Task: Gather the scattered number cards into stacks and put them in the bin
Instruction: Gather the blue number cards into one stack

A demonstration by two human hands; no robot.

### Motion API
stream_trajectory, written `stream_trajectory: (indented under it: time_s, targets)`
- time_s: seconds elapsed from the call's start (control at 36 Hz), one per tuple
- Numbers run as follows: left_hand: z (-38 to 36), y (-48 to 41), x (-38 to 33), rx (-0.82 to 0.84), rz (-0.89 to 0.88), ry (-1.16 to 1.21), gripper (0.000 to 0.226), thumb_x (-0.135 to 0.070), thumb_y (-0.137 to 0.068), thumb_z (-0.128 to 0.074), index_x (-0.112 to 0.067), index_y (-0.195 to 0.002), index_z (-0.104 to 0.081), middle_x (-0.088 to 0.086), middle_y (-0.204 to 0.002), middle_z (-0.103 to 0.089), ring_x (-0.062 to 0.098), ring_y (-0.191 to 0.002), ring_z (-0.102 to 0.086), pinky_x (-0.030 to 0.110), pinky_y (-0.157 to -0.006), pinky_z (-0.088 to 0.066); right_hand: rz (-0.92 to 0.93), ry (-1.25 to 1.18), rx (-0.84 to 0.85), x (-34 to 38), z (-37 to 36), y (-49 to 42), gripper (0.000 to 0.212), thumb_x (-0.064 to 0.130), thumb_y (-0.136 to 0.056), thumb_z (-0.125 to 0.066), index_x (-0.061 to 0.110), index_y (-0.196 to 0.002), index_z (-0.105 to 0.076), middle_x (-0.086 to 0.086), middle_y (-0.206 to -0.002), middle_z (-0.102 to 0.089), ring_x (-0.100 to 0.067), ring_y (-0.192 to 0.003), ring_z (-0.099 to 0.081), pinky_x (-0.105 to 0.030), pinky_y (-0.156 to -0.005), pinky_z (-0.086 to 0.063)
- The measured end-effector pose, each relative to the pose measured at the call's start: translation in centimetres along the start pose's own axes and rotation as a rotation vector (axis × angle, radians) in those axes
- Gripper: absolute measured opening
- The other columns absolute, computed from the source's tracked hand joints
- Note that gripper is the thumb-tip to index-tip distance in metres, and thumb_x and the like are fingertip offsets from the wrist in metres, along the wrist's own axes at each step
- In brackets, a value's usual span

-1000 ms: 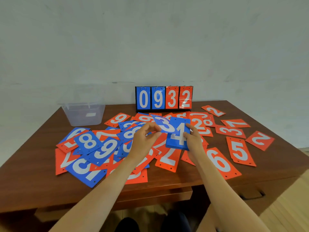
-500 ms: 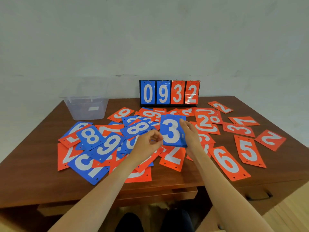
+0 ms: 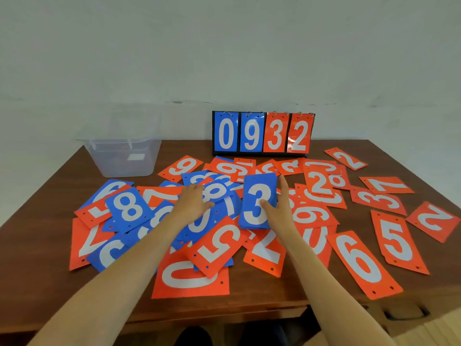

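Card-gathering under way: right hand [image 3: 280,213] grips a blue stack [image 3: 258,187] topped by a 3, long axis 12-to-6 o'clock, while left hand [image 3: 192,202], fingers nearly flat, rests on a blue 8 card [image 3: 220,189] just at its 9 o'clock; bin [image 3: 119,158] waits at 10 o'clock, nearer the left.

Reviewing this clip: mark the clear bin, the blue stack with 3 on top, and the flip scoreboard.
clear bin [image 3: 122,158]: head view, front wall.
blue 3 stack [image 3: 254,193]: head view, white digit on the top card.
flip scoreboard [image 3: 263,133]: head view, centre of its face.
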State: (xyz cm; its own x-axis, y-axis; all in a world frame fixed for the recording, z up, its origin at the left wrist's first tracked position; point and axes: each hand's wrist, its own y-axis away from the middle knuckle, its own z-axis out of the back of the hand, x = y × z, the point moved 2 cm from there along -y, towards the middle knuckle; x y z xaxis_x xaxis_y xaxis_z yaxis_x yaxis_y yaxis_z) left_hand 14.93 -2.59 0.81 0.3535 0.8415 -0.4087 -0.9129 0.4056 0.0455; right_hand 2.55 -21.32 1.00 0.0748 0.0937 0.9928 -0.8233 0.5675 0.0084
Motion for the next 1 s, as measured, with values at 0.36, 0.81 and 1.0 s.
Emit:
stream_trajectory:
  time_s: [0.36, 0.81, 1.0]
  targets:
    - [0.4, -0.3, -2.3, -0.021, -0.160, -0.431, 0.021, -0.019, -0.098, -0.042, -0.007, -0.100, -0.059, 0.007, -0.090, -0.061, 0.022, -0.079, -0.059, 0.033, -0.068, -0.049, -0.031, 0.055, -0.020, -0.1, 0.7, 0.5, 0.043, 0.012, -0.094, -0.055, 0.026, -0.131, -0.039, 0.001, -0.143, -0.039, -0.008, -0.096, -0.053, -0.016, -0.055, -0.052]
    - [4.4, 7.3, -5.5, -0.543, -0.460, 0.258, 0.023, -0.015, -0.095, -0.053, -0.007, -0.111, -0.067, 0.007, -0.102, -0.056, 0.012, -0.086, -0.055, 0.019, -0.068, -0.042, -0.013, 0.077, -0.102, 1.3, 3.8, 4.1, 0.038, 0.010, -0.092, -0.057, 0.026, -0.125, -0.044, 0.000, -0.143, -0.040, -0.022, -0.124, -0.046, -0.020, -0.065, -0.051]
    - [3.5, 10.6, -6.7, -0.391, -0.420, 0.573, 0.025, -0.019, -0.099, -0.043, -0.008, -0.108, -0.064, -0.002, -0.100, -0.061, 0.004, -0.089, -0.057, 0.010, -0.078, -0.043, -0.029, 0.102, -0.042, 1.7, 5.2, 5.8, 0.031, 0.013, -0.094, -0.056, 0.030, -0.117, -0.044, -0.003, -0.137, -0.045, -0.024, -0.115, -0.055, -0.026, -0.067, -0.056]
